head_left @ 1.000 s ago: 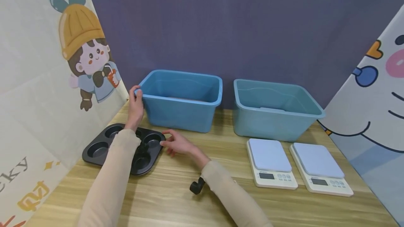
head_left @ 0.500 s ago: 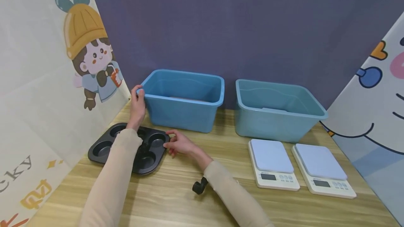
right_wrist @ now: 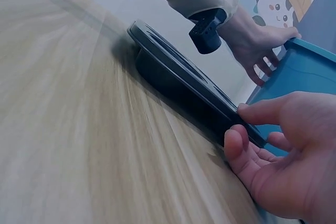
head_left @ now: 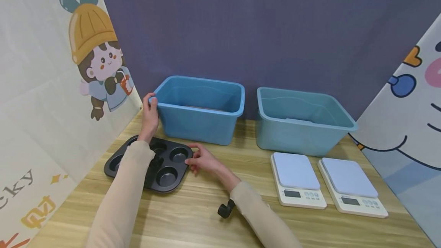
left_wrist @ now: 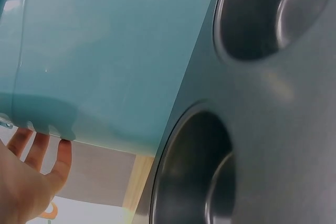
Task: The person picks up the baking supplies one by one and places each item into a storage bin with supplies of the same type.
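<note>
A dark muffin pan point(head_left: 162, 163) lies on the wooden table at left, partly hidden behind my left forearm. My right hand point(head_left: 204, 160) pinches its right edge, thumb on top and fingers below the rim, as the right wrist view shows. My left hand point(head_left: 149, 116) reaches over the pan and grips the left corner of a blue plastic bin point(head_left: 196, 125). In the left wrist view the fingertips point(left_wrist: 64, 153) touch the bin's side, and two cups of the pan show close up.
To the right stands a second, greener blue bin point(head_left: 296, 135). Two white digital kitchen scales, a left scale point(head_left: 299, 179) and a right scale point(head_left: 351, 185), lie in front of it. A dark curtain point(head_left: 234, 30) hangs behind, with printed panels at both sides.
The muffin pan has slid to the right along the table, with my right hand moving along at its edge. My left hand stays at the bin's corner.
</note>
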Available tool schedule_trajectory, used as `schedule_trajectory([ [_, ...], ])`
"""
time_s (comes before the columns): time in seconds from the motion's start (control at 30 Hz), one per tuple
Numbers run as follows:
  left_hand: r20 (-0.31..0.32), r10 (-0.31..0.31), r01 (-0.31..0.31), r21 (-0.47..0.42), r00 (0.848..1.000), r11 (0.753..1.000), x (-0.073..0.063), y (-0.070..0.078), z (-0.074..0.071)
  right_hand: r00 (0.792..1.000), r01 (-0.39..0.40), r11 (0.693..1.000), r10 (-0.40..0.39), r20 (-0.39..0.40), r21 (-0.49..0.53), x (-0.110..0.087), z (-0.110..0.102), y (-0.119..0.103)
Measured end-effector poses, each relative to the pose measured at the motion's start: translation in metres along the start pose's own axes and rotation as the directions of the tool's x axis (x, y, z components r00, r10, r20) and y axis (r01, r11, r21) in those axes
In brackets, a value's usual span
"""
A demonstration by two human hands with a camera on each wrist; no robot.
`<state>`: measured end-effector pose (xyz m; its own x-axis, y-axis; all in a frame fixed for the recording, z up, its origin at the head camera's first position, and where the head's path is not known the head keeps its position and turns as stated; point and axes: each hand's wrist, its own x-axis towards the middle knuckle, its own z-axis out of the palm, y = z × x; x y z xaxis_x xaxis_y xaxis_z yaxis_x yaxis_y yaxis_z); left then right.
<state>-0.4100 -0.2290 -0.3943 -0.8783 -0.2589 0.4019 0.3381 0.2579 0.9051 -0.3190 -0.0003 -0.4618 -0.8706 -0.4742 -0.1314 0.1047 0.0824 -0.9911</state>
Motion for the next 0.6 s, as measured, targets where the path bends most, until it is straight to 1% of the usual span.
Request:
schedule_trajectory([
  [0.07,0.0,0.0,0.0,0.002,1.0,1.0,0.0,0.0,0.0,1.0,0.002,1.0,-0.002,-0.001,-0.009,-0.004,-0.002,0.0],
  [0.2,-0.001,-0.025,0.025,0.013,1.0,1.0,0.0,0.0,0.001,1.0,-0.016,1.0,0.016,0.008,-0.024,-0.011,-0.006,0.0],
  [0.47,-0.017,0.0,0.0,-0.005,1.0,1.0,0.002,-0.001,0.002,0.998,-0.036,0.995,0.04,0.04,-0.089,-0.022,-0.02,0.001],
  [0.6,-0.02,0.002,-0.002,-0.007,1.0,1.0,0.001,-0.001,0.002,0.997,-0.061,0.994,0.065,0.049,-0.085,-0.03,-0.026,-0.001],
])
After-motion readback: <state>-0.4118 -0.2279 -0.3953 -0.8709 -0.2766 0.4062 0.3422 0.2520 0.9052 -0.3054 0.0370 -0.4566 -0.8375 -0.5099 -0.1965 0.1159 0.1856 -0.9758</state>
